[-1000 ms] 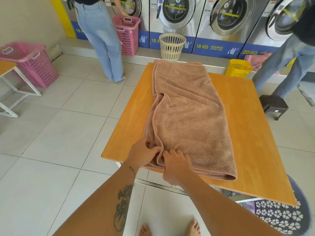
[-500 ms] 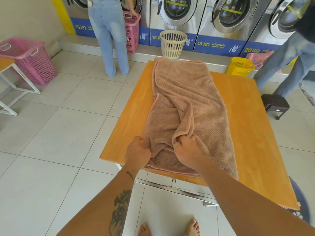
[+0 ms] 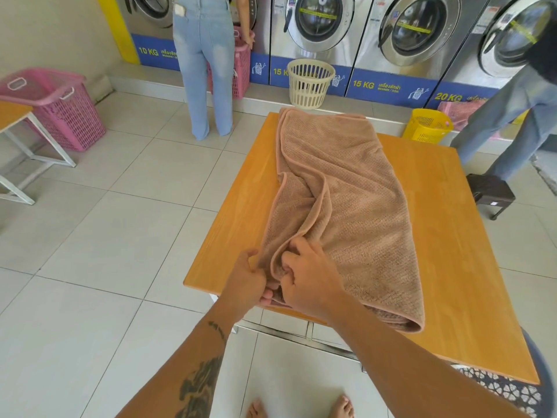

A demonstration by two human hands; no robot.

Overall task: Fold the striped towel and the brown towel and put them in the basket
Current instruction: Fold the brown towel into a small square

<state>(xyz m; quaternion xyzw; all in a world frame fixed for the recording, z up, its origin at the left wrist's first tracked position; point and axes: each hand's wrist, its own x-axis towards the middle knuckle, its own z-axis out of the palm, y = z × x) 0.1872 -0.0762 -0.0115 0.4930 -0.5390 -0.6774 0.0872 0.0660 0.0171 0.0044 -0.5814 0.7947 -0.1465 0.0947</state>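
Fingers [image 3: 298, 245] of your right hand [image 3: 312, 282] curl into a loose fold at the near end of the brown towel [image 3: 346, 191], and your left hand [image 3: 245, 280] pinches the towel's edge just beside it. The towel lies lengthwise on the orange desk [image 3: 452, 236], folded narrow, with a patterned basket [image 3: 500, 390] partly hidden by the desk's near right corner.

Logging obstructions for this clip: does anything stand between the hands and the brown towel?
Nothing visible does. The left hand and the right hand both grip the brown towel at its near edge, where it lies on the table.
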